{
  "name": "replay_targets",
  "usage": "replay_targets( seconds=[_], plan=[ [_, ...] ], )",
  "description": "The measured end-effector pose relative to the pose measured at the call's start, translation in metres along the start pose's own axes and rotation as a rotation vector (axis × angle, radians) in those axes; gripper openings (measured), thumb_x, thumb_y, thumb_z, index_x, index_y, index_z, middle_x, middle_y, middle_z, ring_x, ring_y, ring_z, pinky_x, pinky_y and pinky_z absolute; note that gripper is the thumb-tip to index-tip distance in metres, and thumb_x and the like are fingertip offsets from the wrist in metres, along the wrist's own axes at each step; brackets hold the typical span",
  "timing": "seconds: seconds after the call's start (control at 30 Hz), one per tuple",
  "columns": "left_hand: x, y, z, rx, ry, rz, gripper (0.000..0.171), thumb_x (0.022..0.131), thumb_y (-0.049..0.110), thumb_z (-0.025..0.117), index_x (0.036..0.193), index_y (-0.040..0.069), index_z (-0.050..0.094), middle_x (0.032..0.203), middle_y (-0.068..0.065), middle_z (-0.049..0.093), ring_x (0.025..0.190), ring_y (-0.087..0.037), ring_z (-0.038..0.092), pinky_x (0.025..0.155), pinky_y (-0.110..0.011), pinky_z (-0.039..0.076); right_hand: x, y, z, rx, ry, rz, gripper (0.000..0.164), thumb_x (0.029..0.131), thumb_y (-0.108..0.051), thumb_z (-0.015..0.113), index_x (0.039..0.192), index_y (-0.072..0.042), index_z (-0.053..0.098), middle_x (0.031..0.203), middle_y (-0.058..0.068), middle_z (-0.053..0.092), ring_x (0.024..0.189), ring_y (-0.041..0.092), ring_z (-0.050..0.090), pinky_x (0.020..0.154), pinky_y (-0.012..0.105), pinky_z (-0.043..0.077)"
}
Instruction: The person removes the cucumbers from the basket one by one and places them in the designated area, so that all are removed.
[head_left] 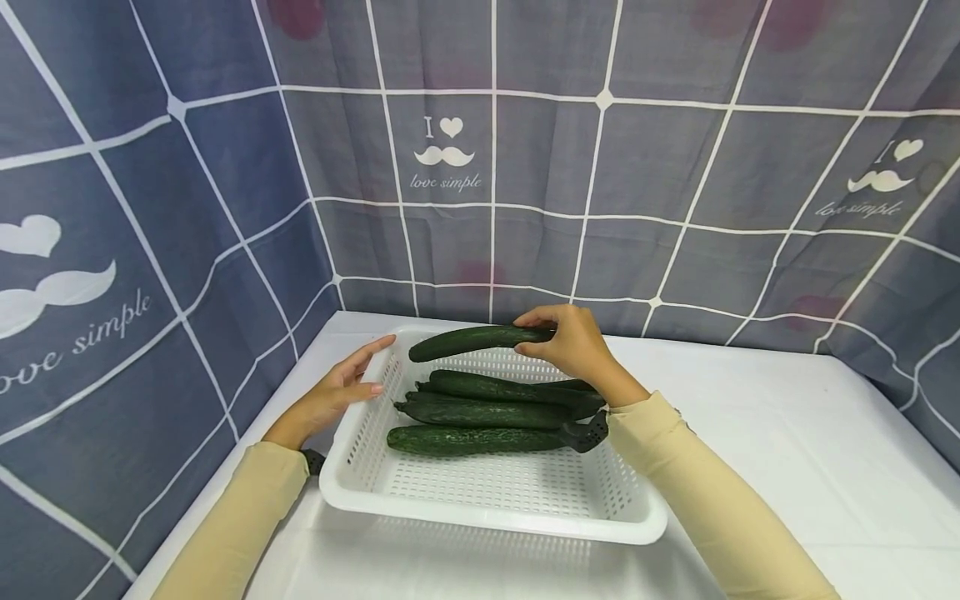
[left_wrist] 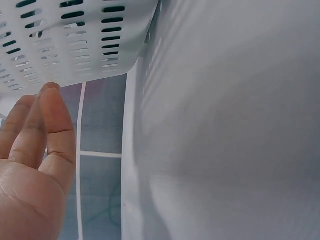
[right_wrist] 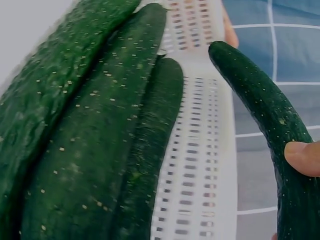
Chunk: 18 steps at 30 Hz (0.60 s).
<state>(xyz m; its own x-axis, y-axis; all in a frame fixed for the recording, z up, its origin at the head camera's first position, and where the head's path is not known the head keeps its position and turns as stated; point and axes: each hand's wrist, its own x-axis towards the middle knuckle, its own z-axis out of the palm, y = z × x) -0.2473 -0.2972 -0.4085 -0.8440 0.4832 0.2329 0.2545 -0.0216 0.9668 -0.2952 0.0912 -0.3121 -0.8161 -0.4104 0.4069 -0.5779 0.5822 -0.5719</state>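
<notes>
My right hand (head_left: 573,342) pinches a dark green cucumber (head_left: 468,340) between thumb and fingers, over the far side of a white slotted plastic basket (head_left: 487,518). In the right wrist view, the thumb presses on the held cucumber (right_wrist: 260,90), which is apart from the others. Several more cucumbers (head_left: 480,440) lie side by side in the basket, their right ends partly hidden by my right wrist. My left hand (head_left: 330,400) is at the basket's left rim, with fairly straight fingers. The left wrist view shows its fingertips right at the basket's outer wall (left_wrist: 90,40).
The basket stands on a white-covered table (head_left: 750,442), which extends to the right. Grey-blue checked cloth (head_left: 540,167) hangs behind the table and along its left side. Black wrist devices (head_left: 588,433) sit by both wrists, the right one overlapping the cucumbers in the head view.
</notes>
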Motion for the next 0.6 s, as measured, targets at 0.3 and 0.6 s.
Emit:
replay_targets(
  seconds=[0.3,0.6],
  plan=[
    [0.000,0.001,0.002,-0.006,-0.011,0.014,0.071,0.105,0.008,0.061,0.168,0.032,0.038,0.155,-0.001,0.048,0.124,-0.014,0.061,0.089,-0.036,0.061,-0.004,0.000,-0.012,0.043,0.037,-0.002,0.031,0.084,-0.011,0.092,0.114,-0.007,0.084,0.111,0.012,0.081,0.107,0.032,0.074,0.095,0.051,0.056],
    [0.000,0.001,0.002,-0.006,-0.018,0.027,0.070,0.106,0.008,0.060,0.168,0.033,0.038,0.155,0.003,0.050,0.123,-0.013,0.061,0.088,-0.034,0.061,-0.011,-0.002,-0.028,0.094,0.075,0.000,0.031,0.084,-0.009,0.091,0.113,-0.006,0.084,0.111,0.011,0.081,0.102,0.030,0.074,0.089,0.045,0.056]
  ],
)
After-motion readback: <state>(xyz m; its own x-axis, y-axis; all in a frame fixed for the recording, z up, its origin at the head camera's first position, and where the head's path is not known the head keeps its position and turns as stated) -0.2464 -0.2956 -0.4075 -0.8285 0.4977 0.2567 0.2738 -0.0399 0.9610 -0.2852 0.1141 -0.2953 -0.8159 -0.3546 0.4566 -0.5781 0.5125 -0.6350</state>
